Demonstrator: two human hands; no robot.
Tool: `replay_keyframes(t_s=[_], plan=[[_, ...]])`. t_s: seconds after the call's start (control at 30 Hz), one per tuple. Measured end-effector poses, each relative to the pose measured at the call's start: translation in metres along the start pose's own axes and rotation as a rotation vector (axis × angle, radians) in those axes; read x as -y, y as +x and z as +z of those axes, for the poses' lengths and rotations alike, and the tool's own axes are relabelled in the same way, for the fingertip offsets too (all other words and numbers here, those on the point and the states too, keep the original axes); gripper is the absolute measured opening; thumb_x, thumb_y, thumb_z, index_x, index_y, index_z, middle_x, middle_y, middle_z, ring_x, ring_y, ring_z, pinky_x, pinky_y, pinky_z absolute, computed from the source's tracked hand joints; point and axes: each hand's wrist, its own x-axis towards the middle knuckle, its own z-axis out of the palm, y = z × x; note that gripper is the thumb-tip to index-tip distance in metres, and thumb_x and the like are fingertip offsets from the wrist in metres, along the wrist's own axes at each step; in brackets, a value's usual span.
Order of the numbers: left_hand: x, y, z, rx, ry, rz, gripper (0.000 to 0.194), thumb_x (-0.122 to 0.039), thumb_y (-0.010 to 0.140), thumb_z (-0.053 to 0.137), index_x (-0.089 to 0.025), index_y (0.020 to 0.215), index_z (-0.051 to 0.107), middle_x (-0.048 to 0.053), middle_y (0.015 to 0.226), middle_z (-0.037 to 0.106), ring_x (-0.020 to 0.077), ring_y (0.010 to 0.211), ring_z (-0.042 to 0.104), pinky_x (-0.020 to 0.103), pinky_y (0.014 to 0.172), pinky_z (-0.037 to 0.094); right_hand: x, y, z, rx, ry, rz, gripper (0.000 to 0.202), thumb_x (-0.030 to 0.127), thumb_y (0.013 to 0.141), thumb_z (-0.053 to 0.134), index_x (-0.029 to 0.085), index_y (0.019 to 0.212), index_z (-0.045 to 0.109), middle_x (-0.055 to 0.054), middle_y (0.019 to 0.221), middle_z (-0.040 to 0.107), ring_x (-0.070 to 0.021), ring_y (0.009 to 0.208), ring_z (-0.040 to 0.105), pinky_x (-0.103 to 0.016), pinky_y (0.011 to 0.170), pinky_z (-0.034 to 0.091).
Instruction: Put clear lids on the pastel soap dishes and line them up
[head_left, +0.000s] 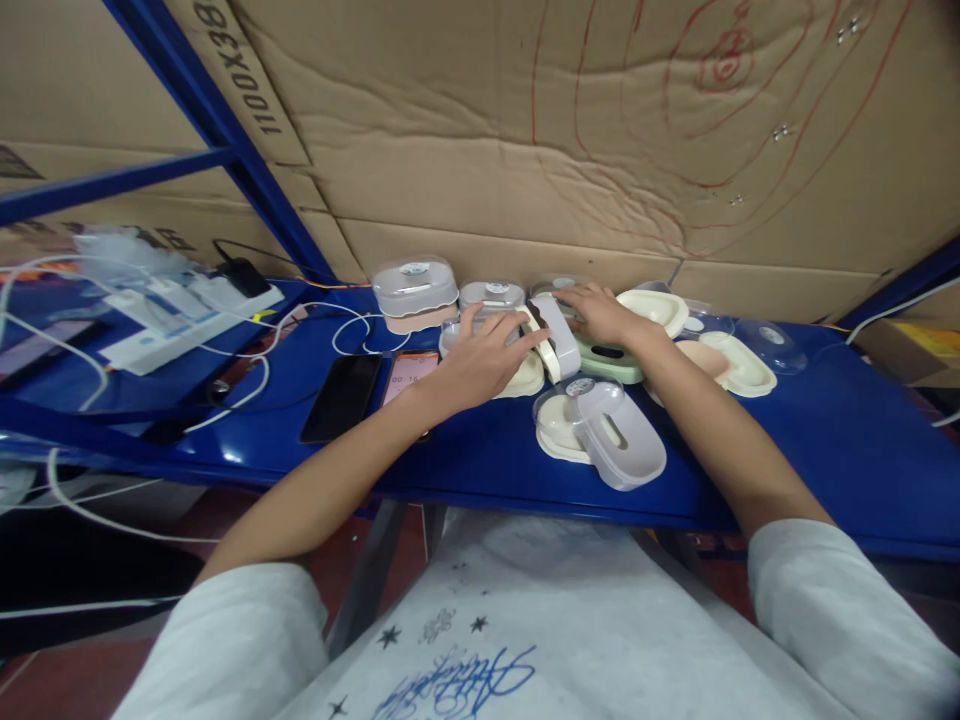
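Both hands grasp one upright cream oval plastic tray [559,340], left hand [480,355] and right hand [604,312] flanking it, crowded by cases, bare blue metal shelf [825,430] edge near.

Cardboard wall [480,150], blue metal shelf [825,440], blue frame beams [217,120]

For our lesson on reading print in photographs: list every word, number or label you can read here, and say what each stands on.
"1100X38", cut off at the picture's edge: printed on the cardboard sheet behind the blue frame.
Blue cursive lettering on the person's white shirt: not legible.
Digits on the lit phone screen beside the left hand: too small to read.
Round labels on the clear box lids: too small to read.
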Motion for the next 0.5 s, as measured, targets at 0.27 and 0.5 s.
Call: replay_keyframes(t_s=[0.27, 0.5], plan=[[0.002, -0.001, 0.0, 0.0, -0.036, 0.021, 0.047, -0.022, 0.109, 0.04, -0.026, 0.153, 0.055, 0.017, 0.137, 0.063, 0.0323, 0.128, 0.056, 0.06, 0.117, 0.031, -0.012, -0.004, -0.021, -0.108, -0.012, 0.121, 0.052, 0.034, 0.107, 0.043, 0.02, 0.156, 0.054, -0.016, 0.144, 0.068, -0.0359, 0.13, 0.063, -0.05, 0.109, 0.048], [0.004, -0.002, 0.001, 0.003, -0.079, 0.038, 0.051, -0.02, 0.108, 0.041, -0.027, 0.156, 0.054, 0.015, 0.13, 0.064, 0.0307, 0.121, 0.059, 0.058, 0.116, 0.033, 0.01, -0.009, -0.04, -0.232, -0.11, 0.261, 0.043, 0.019, 0.103, 0.042, 0.018, 0.135, 0.071, -0.02, 0.137, 0.071, -0.0386, 0.124, 0.067, -0.05, 0.1, 0.052]])
